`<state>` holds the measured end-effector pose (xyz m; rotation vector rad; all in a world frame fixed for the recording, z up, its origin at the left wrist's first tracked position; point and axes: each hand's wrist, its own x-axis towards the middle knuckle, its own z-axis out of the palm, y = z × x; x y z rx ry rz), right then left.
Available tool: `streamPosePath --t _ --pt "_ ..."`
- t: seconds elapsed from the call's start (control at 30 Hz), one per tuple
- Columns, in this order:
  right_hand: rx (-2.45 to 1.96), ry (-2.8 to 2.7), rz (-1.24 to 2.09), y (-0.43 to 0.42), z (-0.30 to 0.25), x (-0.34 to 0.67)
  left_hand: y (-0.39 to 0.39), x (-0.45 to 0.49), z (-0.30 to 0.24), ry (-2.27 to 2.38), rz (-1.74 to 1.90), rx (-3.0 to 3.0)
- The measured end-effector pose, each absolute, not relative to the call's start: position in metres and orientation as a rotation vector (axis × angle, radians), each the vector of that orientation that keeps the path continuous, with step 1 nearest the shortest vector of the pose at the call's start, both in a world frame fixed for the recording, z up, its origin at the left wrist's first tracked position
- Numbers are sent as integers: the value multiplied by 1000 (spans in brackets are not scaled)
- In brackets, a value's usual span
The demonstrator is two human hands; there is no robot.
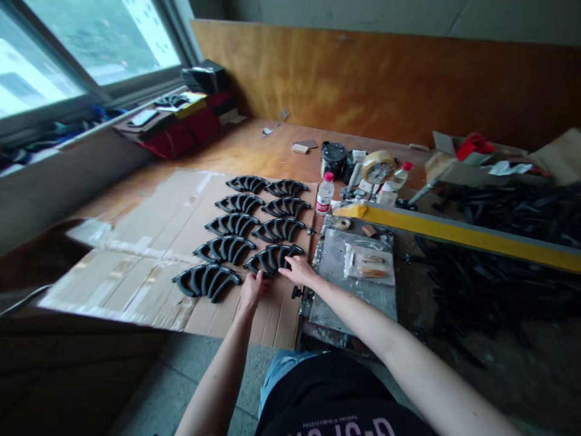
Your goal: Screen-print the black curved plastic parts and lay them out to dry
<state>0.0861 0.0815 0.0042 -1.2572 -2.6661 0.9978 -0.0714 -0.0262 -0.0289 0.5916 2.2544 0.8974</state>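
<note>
Nine fans (232, 224) lie arranged, left hand (253, 288) and right hand (299, 270) touching the near-right one, grip unclear, dark pieces (485, 297) at right unsorted.

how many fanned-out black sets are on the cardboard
9 fanned-out black sets on the cardboard: five down the left column, four down the right, the nearest of those with the left hand and right hand at it. None looks hidden.
</note>
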Motion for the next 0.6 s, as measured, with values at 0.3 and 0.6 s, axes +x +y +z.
streamPosePath --t 0.3,0.6 --pt "-966 -2433 856 96 35 187 -33 -75 -40 2015 1086 463" --pt "-2543 -1807 306 65 26 500 -49 -42 -14 2023 1257 551"
